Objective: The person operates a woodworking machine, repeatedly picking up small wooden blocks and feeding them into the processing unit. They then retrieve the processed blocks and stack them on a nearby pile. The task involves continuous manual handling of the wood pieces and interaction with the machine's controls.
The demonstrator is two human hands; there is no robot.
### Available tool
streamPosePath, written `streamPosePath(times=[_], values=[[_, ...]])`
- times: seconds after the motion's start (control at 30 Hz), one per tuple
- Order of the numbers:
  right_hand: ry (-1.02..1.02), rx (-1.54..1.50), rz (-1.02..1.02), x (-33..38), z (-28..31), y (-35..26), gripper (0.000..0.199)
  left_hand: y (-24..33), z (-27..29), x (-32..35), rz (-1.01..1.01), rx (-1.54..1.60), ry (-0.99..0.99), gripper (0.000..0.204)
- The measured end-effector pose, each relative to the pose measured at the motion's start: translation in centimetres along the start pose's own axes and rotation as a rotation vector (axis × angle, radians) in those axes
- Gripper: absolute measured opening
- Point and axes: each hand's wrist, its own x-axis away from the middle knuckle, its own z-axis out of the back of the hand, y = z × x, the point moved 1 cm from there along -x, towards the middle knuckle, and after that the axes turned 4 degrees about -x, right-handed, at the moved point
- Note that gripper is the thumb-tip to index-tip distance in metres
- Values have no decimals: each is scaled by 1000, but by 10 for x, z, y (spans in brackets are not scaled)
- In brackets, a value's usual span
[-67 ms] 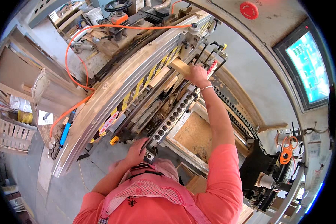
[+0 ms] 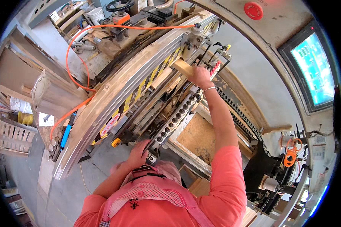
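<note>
My right hand (image 2: pixel 201 76) is closed on the near end of a pale wooden block (image 2: pixel 182 68), which lies across the far part of the machine bed beside a yellow-and-black striped rail (image 2: pixel 140 90). At the near end of a metal bar with a row of round black knobs (image 2: pixel 174 120) is my left hand (image 2: pixel 138 154). Its fingers are curled against a dark part there, and what they grip is mostly hidden. Beside that hand sits a small metal block with holes (image 2: pixel 151 159). Another wooden strip (image 2: pixel 161 78) lies nearer along the bed, left of the block.
A red stop button (image 2: pixel 253 10) and a lit screen (image 2: pixel 313 70) are at upper right. An orange hose (image 2: pixel 140 27) crosses the far side. Orange scissors (image 2: pixel 290 153) hang at right. Sawdust covers a framed panel (image 2: pixel 197 136) under my right arm.
</note>
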Motion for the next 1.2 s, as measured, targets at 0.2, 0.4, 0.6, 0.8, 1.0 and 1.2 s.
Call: streamPosePath(times=[0.2, 0.4, 0.6, 0.8, 1.0, 1.2], values=[[-84, 32, -49, -10, 4, 9, 44, 6, 6, -5, 31, 72, 9, 52], [-123, 68, -70, 62, 58, -7, 35, 11, 13, -33, 166, 341, 76, 64], [-260, -450, 172, 177, 65, -56, 40, 42, -11, -91, 134, 1037, 9, 63], [-246, -564, 301, 211, 51, -86, 41, 51, -23, -92, 19, 983, -64, 52], [-229, -228, 50, 136, 64, -41, 38, 28, -19, -56, 19, 953, 135, 35], [-46, 33, -22, 27, 16, 6, 47, 28, -13, -26, -33, 808, 175, 31]])
